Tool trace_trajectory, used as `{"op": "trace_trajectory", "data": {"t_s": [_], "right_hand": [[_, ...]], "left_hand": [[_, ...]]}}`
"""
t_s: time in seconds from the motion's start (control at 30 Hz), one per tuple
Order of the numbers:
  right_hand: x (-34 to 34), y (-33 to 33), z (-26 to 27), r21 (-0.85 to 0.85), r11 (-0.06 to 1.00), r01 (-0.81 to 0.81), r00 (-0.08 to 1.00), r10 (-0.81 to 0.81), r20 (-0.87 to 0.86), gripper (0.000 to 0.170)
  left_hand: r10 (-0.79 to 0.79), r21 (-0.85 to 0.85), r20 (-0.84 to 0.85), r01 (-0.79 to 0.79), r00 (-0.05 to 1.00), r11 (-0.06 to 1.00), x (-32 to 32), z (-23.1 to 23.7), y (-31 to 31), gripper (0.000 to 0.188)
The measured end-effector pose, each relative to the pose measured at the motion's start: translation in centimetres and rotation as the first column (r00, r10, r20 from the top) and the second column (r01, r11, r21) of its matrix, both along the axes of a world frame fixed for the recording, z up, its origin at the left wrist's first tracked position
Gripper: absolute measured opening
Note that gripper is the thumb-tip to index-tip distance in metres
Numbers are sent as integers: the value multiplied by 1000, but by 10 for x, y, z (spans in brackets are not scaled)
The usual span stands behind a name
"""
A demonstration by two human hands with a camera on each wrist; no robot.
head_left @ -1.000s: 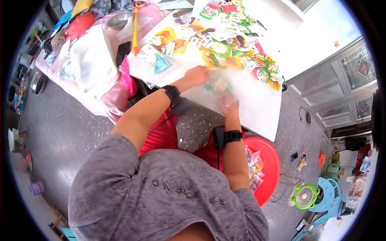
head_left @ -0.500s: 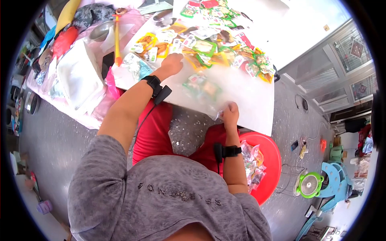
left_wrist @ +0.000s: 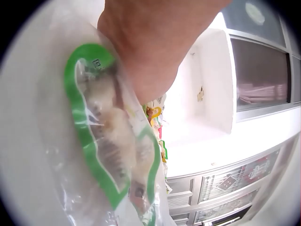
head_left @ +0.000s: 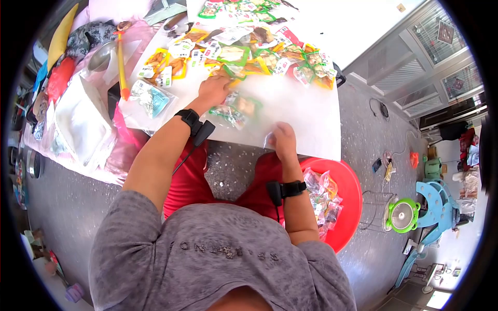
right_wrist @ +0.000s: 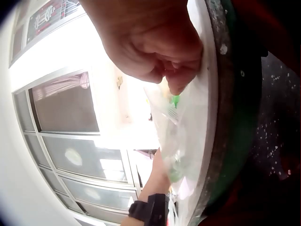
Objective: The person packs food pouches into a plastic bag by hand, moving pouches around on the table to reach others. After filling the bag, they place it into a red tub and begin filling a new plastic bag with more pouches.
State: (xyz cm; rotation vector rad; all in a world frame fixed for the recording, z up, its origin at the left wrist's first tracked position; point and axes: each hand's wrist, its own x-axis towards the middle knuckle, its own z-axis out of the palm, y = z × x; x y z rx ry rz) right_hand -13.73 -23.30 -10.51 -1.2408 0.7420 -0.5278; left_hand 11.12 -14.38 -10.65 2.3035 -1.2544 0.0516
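My right hand (head_left: 284,141) is at the table's front edge, its curled fingers pinching the edge of a clear plastic bag (right_wrist: 171,115). The bag stretches to the left across the white table. Green-edged food packets (head_left: 243,108) show through the plastic, slightly blurred. My left hand (head_left: 213,91) is over the table at the near side of the packet pile, its fingertips at a green-edged packet (head_left: 236,75). In the left wrist view, a packet with a green border (left_wrist: 110,127) lies inside clear plastic close below the hand, whose fingers are hidden.
Many food packets (head_left: 231,54) with green or yellow borders spread over the far half of the table (head_left: 311,124). A bag with blue contents (head_left: 150,98) lies at the left. A red tub (head_left: 353,202) of filled bags stands by my right arm, a green fan (head_left: 403,215) beyond.
The head view has shifted, moving the scene leftward. My left hand has moved rightward relative to the pile, to the green-edged packet. The right hand keeps its pinch on the bag near the table edge.
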Motion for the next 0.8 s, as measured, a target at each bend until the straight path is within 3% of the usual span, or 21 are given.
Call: {"op": "trace_trajectory", "data": {"t_s": [0.1,0.2,0.23,0.27,0.3,0.37,0.43,0.47,0.57,0.67,0.77,0.8], "right_hand": [[-2,-19,14,-90,996,-1,995,-8,-100,16],[4,-54,21,-255,960,117,992,-123,-5,17],[9,-67,26,-385,918,95,983,-149,-111,17],[14,-88,14,-495,864,96,977,-178,-121,19],[21,-112,1,-681,729,68,969,-210,-129,23],[34,-127,14,-828,560,-29,918,-313,-244,29],[49,-152,-1,-944,327,-35,917,-364,-160,35],[54,-163,-11,-978,203,-40,919,-377,-116,38],[73,-160,-4,-958,222,-182,810,-519,-275,40],[90,-173,-7,-963,29,-269,750,-621,-228,30],[93,-180,0,-888,51,-457,675,-631,-384,20],[93,-185,-5,-894,18,-448,695,-621,-361,14]], "left_hand": [[22,-1,-20,-22,1000,1000,2,-6,2,21],[21,10,-14,-21,1000,1000,5,-10,5,22],[19,16,-4,-19,1000,1000,5,-9,5,22],[22,-13,8,-21,1000,1000,4,-10,6,20],[24,-43,19,-23,1000,999,3,-8,6,18],[18,-86,7,-18,1000,996,2,-6,4,16],[-5,-107,-44,0,999,994,3,-8,5,16],[-16,-113,-57,10,998,994,3,-9,5,16],[-41,-106,-161,24,986,994,10,-9,6,18],[-48,-122,-336,7,941,992,16,-11,10,20],[-41,-254,-400,-67,916,965,11,-14,27,23],[-53,-290,-434,-84,899,953,9,-14,33,22]]}}
